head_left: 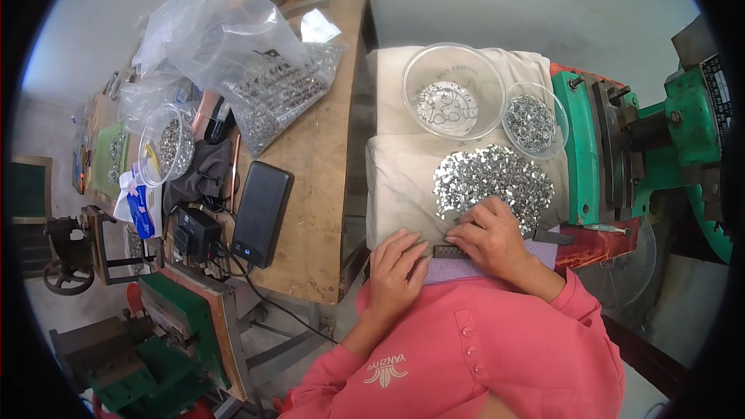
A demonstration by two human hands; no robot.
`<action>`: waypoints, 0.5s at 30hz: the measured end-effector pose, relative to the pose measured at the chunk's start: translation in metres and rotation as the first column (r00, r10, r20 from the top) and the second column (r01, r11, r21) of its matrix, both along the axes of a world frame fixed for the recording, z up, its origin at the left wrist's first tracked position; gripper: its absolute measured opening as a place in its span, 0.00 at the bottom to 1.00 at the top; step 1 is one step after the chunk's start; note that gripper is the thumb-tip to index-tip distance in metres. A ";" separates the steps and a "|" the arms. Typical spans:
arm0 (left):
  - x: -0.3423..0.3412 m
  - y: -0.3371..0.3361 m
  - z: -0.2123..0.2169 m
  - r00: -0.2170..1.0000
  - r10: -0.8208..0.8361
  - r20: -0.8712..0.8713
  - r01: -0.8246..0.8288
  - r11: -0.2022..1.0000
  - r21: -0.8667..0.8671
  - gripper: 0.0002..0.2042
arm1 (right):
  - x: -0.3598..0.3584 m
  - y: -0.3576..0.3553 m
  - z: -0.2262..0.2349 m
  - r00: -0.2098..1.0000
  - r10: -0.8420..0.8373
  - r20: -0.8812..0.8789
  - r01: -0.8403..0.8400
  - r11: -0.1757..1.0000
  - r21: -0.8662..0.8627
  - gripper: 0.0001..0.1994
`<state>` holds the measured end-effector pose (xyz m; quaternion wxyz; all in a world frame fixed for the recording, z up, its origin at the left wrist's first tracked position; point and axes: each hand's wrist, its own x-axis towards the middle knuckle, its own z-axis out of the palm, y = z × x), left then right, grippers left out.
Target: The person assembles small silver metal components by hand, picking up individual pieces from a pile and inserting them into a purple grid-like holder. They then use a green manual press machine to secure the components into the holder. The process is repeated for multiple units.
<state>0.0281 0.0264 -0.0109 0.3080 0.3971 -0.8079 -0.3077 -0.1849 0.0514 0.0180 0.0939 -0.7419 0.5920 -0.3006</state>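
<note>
A heap of small shiny metal pieces (497, 178) lies on a beige cloth (400, 186) in front of me. At its near side is a narrow dark bar with a row of marks or slots (448, 251), resting over a purple woven mat (458, 270). My left hand (397, 270) lies beside the bar's left end with its fingers stretched out, holding nothing that I can see. My right hand (490, 239) is bent over the bar's right part, fingertips pinched together close to the heap. Whatever is between those fingertips is too small or hidden.
Beyond the heap stand a large clear tub (419, 112) and a smaller tub of metal pieces (530, 122). A green machine (582, 155) borders the right side. On the wooden table (318, 163) at left are a black power bank (262, 213) and a plastic bag of metal parts (279, 93).
</note>
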 end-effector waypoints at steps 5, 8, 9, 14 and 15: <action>0.002 -0.001 -0.002 0.998 -0.054 0.026 0.054 0.999 -0.002 0.15 | -0.003 0.004 -0.005 0.998 -0.063 0.012 0.063 0.998 0.028 0.07; 0.001 -0.003 0.000 0.997 -0.071 0.036 0.071 0.997 -0.006 0.15 | -0.005 0.006 -0.002 0.996 -0.090 -0.013 0.090 0.996 0.024 0.07; 0.001 -0.004 0.002 0.996 -0.076 0.041 0.076 0.997 -0.007 0.15 | -0.004 0.004 -0.002 0.995 -0.100 -0.023 0.101 0.994 0.031 0.07; -0.001 -0.002 -0.001 0.998 -0.057 0.040 0.056 0.998 0.007 0.16 | -0.007 0.005 -0.001 0.990 -0.143 -0.006 0.143 0.987 0.069 0.06; -0.002 -0.001 -0.001 0.998 -0.058 0.036 0.058 0.998 0.008 0.16 | -0.009 0.007 0.001 0.986 -0.157 0.053 0.151 0.984 0.096 0.06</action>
